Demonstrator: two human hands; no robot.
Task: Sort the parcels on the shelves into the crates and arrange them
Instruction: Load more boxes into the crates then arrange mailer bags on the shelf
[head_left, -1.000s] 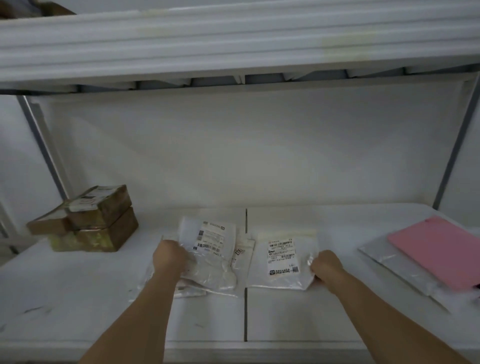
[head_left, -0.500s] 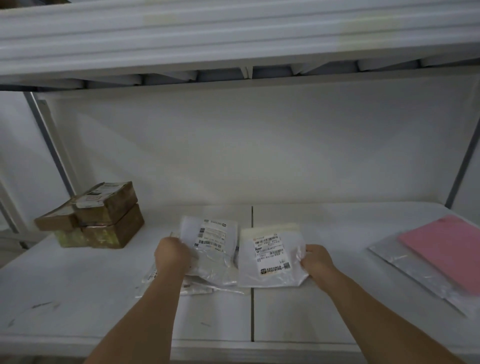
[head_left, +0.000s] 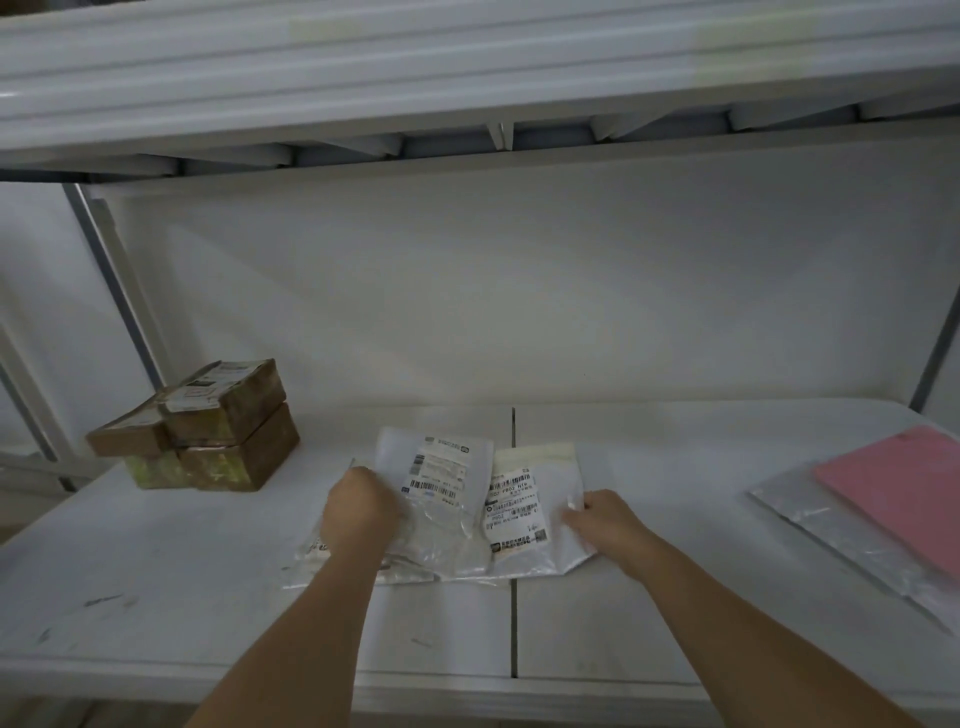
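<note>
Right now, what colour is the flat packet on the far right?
Pink flat packet, on a clear plastic bag; head view.

Left hand (head_left: 358, 506) and right hand (head_left: 605, 519) on white parcels (head_left: 524, 512)

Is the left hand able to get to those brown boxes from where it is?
Probably yes. The brown boxes sit on the same shelf, with bare shelf between them and the left hand. But that hand grips a plastic parcel, so it isn't free.
</note>
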